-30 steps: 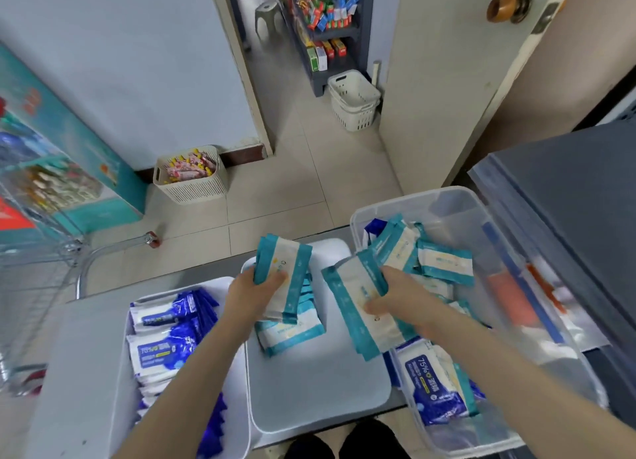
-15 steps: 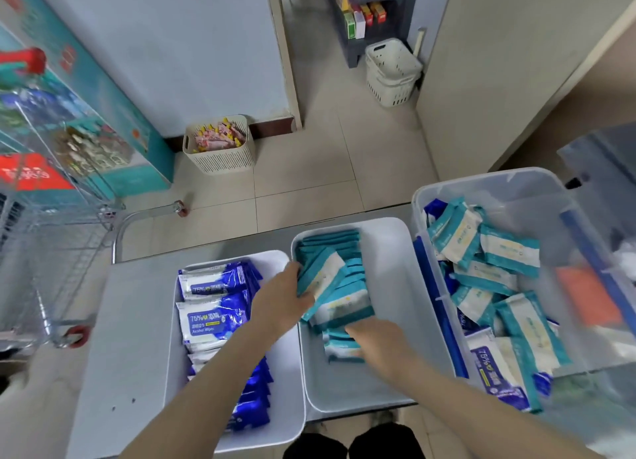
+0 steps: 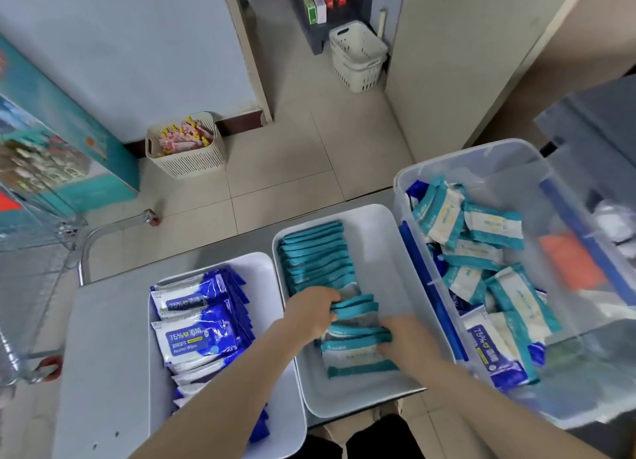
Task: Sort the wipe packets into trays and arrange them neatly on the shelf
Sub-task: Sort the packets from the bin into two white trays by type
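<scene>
A white middle tray [image 3: 387, 269] holds a row of teal wipe packets [image 3: 315, 252] standing on edge at its far end. Nearer me, my left hand [image 3: 311, 312] grips the top of a few upright teal packets [image 3: 356, 308]. My right hand [image 3: 409, 338] grips the right side of more teal packets [image 3: 354, 352] lying slanted behind them. To the left, another white tray [image 3: 263, 271] is filled with blue alcohol wipe packets [image 3: 196, 334]. A clear plastic bin [image 3: 464, 152] on the right holds loose teal packets [image 3: 492, 224] mixed with a few blue ones [image 3: 499, 359].
The trays sit on a grey table [image 3: 103, 338]. A wire shopping cart [image 3: 34, 252] stands at the left. On the tiled floor are a basket of pink snacks [image 3: 186, 145] and stacked white baskets [image 3: 358, 56]. A stocked shelf [image 3: 320, 1] shows through the doorway.
Both hands carried teal packets from above the bin into the middle tray. They now hold them against the standing row. The camera has tilted down and left.
</scene>
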